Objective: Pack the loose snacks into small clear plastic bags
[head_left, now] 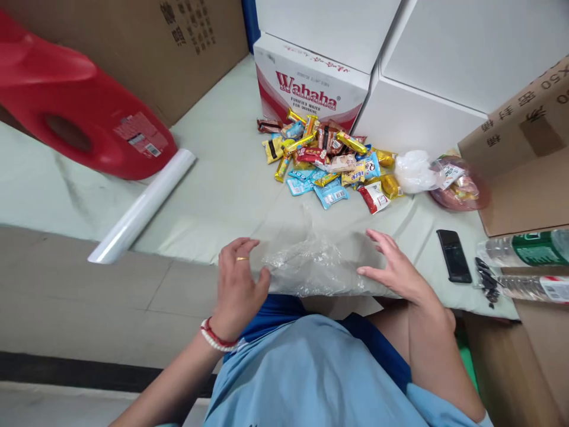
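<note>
Snack packets (329, 160) lie heaped beyond the clear plastic bag (315, 267) at the tabletop (213, 190) edge. The left hand (237, 284) and right hand (395, 270) flank it, open and touching it. A phone (453, 255) lies near the right one.

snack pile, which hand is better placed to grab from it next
Right, probably. The right hand lies open on the right side of the clear bag, closer to the snack pile ahead. The left hand sits at the bag's left edge, farther from it.
</note>
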A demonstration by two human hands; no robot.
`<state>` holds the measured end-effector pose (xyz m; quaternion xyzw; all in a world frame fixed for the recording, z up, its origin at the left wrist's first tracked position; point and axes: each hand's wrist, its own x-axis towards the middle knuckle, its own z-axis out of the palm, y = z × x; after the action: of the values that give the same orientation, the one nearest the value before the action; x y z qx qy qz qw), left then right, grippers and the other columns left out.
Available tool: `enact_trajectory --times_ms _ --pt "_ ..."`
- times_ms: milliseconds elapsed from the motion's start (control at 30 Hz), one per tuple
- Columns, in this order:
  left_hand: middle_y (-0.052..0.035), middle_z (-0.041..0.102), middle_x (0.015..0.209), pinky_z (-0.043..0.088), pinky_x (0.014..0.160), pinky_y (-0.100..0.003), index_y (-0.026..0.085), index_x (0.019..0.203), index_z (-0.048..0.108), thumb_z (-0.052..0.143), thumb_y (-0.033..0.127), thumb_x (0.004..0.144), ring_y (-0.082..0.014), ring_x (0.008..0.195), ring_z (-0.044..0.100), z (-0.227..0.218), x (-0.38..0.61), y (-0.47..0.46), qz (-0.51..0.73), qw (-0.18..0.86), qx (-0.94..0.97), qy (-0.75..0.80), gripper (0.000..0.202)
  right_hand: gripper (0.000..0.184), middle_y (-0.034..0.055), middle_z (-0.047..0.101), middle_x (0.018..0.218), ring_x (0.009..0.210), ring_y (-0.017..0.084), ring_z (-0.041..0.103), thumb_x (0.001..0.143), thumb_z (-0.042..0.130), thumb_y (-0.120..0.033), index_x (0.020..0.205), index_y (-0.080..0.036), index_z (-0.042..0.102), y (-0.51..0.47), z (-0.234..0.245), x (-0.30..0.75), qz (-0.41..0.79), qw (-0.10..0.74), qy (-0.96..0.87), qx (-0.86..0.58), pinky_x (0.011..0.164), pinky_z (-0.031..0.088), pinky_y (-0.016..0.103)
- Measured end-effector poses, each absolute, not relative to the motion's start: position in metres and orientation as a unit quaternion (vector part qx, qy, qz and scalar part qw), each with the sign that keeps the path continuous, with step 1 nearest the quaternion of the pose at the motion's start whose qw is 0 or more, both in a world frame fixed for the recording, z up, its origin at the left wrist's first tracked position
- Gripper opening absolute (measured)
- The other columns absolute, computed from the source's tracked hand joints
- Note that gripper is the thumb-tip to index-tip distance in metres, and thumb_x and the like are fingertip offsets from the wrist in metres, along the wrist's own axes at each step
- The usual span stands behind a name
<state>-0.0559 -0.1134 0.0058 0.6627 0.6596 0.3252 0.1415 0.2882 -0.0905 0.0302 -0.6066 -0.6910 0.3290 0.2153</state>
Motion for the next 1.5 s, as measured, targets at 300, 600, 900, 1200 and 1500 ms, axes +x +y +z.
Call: enact_trajectory --times_ms 300,600,900,1200,1500 --pt "-0.0124 0.075 0.1 0.049 0.088 -0.04 0.018 0.105 0.071 0.051 0.029 0.095 -0.0283 0.101 0.069 -0.001 0.005 -0.055 0.187 0.225 0.758 0.583 0.025 0.019 0.0091 0.066 0.097 0.093 0.024 0.063 0.094 0.056 -0.033 0.091 -0.022 0.071 -0.057 -0.018 0.21 0.258 0.339 -0.661 -0.618 0.085 0.055 0.039" --pt "0.0048 0.049 0.054 0.034 0.054 -0.025 0.019 0.075 0.06 0.055 0.045 0.083 -0.012 0.051 0.044 -0.013 -0.027 0.005 0.385 0.549 0.449 0.591 0.028 0.049 -0.0076 0.048 0.06 0.048 0.007 0.038 0.058 0.085 -0.057 0.081 -0.02 0.062 -0.055 -0.014 0.267 0.52 0.431 -0.328 -0.66 0.041 0.026 0.02" --pt "-0.0101 0.063 0.098 0.044 0.092 -0.047 0.02 0.096 0.061 0.062 0.025 0.084 -0.0279 0.097 0.058 -0.028 -0.045 -0.027 0.399 0.023 0.654 0.642 0.013 0.056 -0.0055 0.046 0.053 0.042 0.008 0.035 0.07 0.07 -0.074 0.068 -0.022 0.053 -0.054 -0.026 0.261 0.516 0.366 -0.373 -0.679 0.037 0.021 0.022" --pt "-0.0181 0.058 0.146 0.04 0.109 -0.054 0.017 0.137 0.06 0.062 0.031 0.092 -0.0337 0.137 0.05 -0.037 -0.02 -0.024 0.146 0.094 0.859 0.481 0.047 0.045 -0.0023 0.054 0.062 0.053 0.012 0.043 0.077 0.069 -0.065 0.075 -0.021 0.061 -0.056 -0.029 0.277 0.466 0.301 -0.485 -0.676 0.05 0.037 0.025" --pt "-0.0221 0.018 0.171 0.007 0.12 -0.075 0.023 0.164 0.023 0.065 0.069 0.085 -0.0404 0.158 0.021 -0.045 -0.026 -0.037 0.061 0.152 0.85 0.5 0.101 0.046 0.0001 0.056 0.06 0.059 0.015 0.047 0.082 0.062 -0.063 0.065 -0.02 0.064 -0.021 -0.031 0.283 0.373 0.356 -0.496 -0.699 0.059 0.04 0.028"
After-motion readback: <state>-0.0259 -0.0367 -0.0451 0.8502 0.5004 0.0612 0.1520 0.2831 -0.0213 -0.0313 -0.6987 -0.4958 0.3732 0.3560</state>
